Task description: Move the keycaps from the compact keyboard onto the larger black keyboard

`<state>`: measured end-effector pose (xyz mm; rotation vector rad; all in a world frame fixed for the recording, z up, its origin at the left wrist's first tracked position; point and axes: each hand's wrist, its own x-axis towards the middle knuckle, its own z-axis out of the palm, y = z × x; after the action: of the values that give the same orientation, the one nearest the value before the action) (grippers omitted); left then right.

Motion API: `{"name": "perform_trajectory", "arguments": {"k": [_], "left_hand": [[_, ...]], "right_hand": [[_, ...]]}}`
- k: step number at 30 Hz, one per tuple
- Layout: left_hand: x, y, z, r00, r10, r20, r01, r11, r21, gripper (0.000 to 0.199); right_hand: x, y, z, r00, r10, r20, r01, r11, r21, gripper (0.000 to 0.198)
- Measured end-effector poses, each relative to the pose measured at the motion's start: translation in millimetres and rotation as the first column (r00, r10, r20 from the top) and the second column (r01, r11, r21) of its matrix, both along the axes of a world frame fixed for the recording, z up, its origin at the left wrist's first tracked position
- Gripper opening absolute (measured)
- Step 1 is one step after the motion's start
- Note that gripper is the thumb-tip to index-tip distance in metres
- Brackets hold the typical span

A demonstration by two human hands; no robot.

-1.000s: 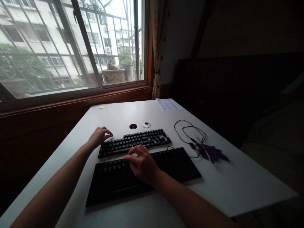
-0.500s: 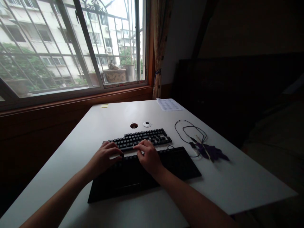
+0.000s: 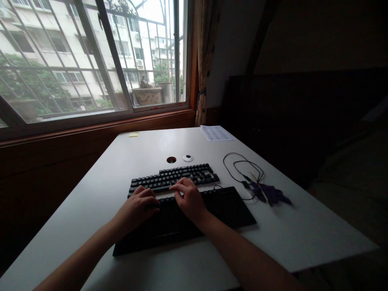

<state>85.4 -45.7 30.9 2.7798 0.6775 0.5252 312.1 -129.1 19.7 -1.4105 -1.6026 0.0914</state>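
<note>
Dark keyboard: the keyboard (image 3: 230,206) lies flat directly under your hands, its long axis running left to right, the right end angled slightly away from you.
Loose keycap rows: the keycaps (image 3: 178,173) lie just beyond the keyboard's far edge, roughly parallel to it.
Left hand: your left hand (image 3: 138,206) is over the keyboard's far-left part, thumb and index finger brought close together at the far edge; you cannot tell whether they pinch a key.
Right hand: your right hand (image 3: 191,200) is over the middle, fingers curled and index finger reaching to the near row of keycaps; whether it holds anything cannot be told.
Nearer hand: your right one to those keycaps' middle, your left one to their left end.
Surface: white (image 3: 91,194), with a coiled cable and a purple cloth (image 3: 274,195) to your right, paper (image 3: 216,133) at the far edge.
Room: dim, lit from a barred window (image 3: 127,60) ahead-left.
</note>
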Motion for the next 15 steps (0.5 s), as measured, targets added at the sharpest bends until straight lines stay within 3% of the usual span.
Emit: {"name": "perform_trajectory", "arguments": {"k": [15], "left_hand": [[-0.8, 1.1, -7.9, 1.000, 0.026, 0.018, -0.026, 1.000, 0.005, 0.013]], "right_hand": [[-0.8, -0.2, -0.9, 0.999, 0.035, 0.004, -0.035, 0.999, -0.002, 0.028]]}}
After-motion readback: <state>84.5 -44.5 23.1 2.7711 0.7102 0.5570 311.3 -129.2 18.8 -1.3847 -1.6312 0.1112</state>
